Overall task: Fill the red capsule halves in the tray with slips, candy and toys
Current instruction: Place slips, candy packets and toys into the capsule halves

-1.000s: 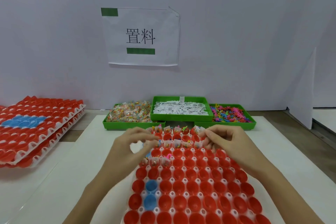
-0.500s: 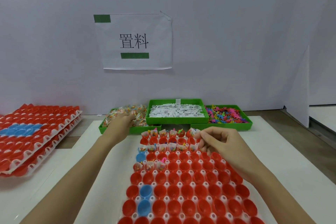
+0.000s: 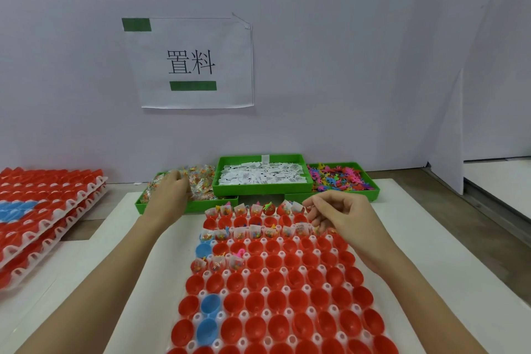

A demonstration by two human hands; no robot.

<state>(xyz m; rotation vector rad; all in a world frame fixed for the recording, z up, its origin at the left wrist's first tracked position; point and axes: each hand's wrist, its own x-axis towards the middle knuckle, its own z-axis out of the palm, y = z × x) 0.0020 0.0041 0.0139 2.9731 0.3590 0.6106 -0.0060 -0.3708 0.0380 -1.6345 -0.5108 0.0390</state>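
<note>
Pale wall (image 3: 344, 52), taped paper sign (image 3: 195, 63), white tabletop (image 3: 431, 238), brown floor (image 3: 488, 210)

Left hand (image 3: 169, 192) reaching into candy bin (image 3: 184, 205); right hand (image 3: 342, 218), fingers curled, over filled capsule halves (image 3: 258, 231) in tray (image 3: 290, 290) on worktop (image 3: 431, 238).

A small assembly or packing station in a workshop. A printed sign (image 3: 191, 63) with two Chinese characters and green tape is stuck on a plain white partition (image 3: 344, 52). Three green bins (image 3: 264, 191) sit side by side with bulk candy (image 3: 201, 178), slips (image 3: 261, 176) and toys (image 3: 342, 179). Stacked trays (image 3: 43, 210) of red capsule halves wait at the left on a white table (image 3: 416, 238).
</note>
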